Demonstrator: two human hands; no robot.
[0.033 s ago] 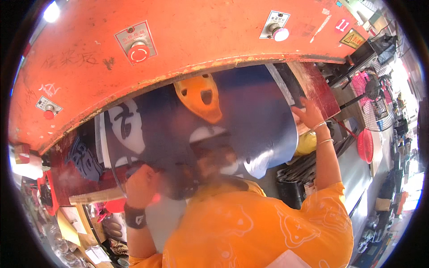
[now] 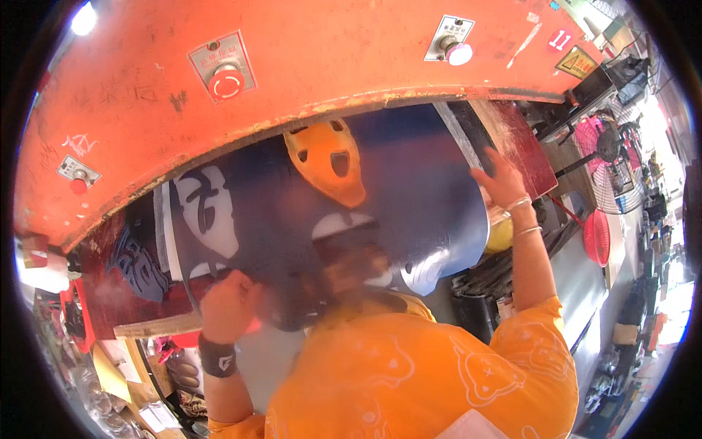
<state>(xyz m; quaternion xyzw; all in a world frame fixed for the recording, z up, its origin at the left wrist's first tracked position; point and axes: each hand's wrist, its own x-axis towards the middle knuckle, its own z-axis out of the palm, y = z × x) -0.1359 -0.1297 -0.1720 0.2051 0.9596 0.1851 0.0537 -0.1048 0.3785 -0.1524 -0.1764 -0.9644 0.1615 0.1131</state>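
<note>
A broad dark blue sheet (image 2: 417, 183) with cut-out openings lies below the orange press head. White shows through a large opening (image 2: 212, 219) at its left. An orange mask-shaped piece (image 2: 327, 162) with dark holes rests on the sheet's far middle; its kind is unclear. My left hand (image 2: 228, 304), above a black wristband, is closed at the sheet's near left edge and seems to grip it, though the fingertips are hidden. My right hand (image 2: 504, 183) is open, fingers spread, thumb at the sheet's right edge. Dark blue cut pieces (image 2: 139, 271) lie at the left.
The press head (image 2: 329, 58) spans the far side, with a red button (image 2: 227, 85), a pale button (image 2: 458, 54) and a smaller red one (image 2: 79, 186). At right stand a fan (image 2: 610, 146) and a red basket (image 2: 596, 238). Dark strips (image 2: 482, 282) lie below the sheet.
My left hand has shifted slightly left, and my right hand has moved slightly up and to the left. The orange piece sits marginally nearer to me.
</note>
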